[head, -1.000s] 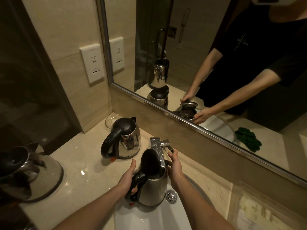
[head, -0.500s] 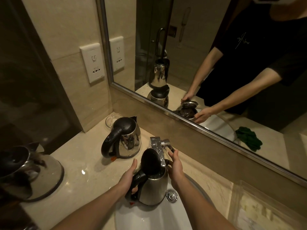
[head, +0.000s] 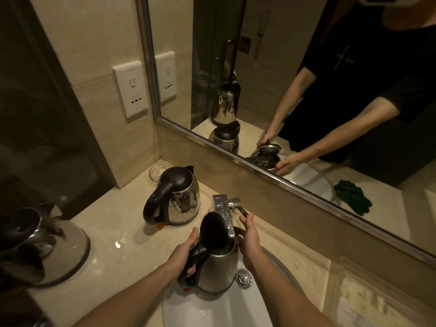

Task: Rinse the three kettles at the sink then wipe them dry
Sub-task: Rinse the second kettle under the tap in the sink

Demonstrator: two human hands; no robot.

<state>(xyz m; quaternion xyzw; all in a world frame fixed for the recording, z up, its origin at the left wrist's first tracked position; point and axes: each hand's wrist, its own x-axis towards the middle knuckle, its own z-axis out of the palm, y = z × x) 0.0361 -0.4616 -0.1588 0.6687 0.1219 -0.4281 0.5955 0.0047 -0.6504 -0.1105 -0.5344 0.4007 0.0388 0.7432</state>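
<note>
A steel kettle (head: 218,270) with its black lid up stands over the white sink (head: 212,312), under the chrome tap (head: 223,208). Water shows inside its mouth. My left hand (head: 184,252) grips its black handle. My right hand (head: 249,239) lies against the kettle's right side, fingers reaching toward the tap lever (head: 240,207). A second steel kettle (head: 179,197), lid down, stands on the counter to the left. A third kettle (head: 35,241) sits at the far left edge.
The marble counter (head: 113,232) meets a wall with a socket plate (head: 131,90). A glass dish (head: 157,169) sits in the corner. A mirror (head: 283,67) runs along the back; it reflects a green cloth (head: 352,197). A laminated card (head: 368,303) lies at the right.
Almost nothing has moved. Both hands stay on the kettle under the tap.
</note>
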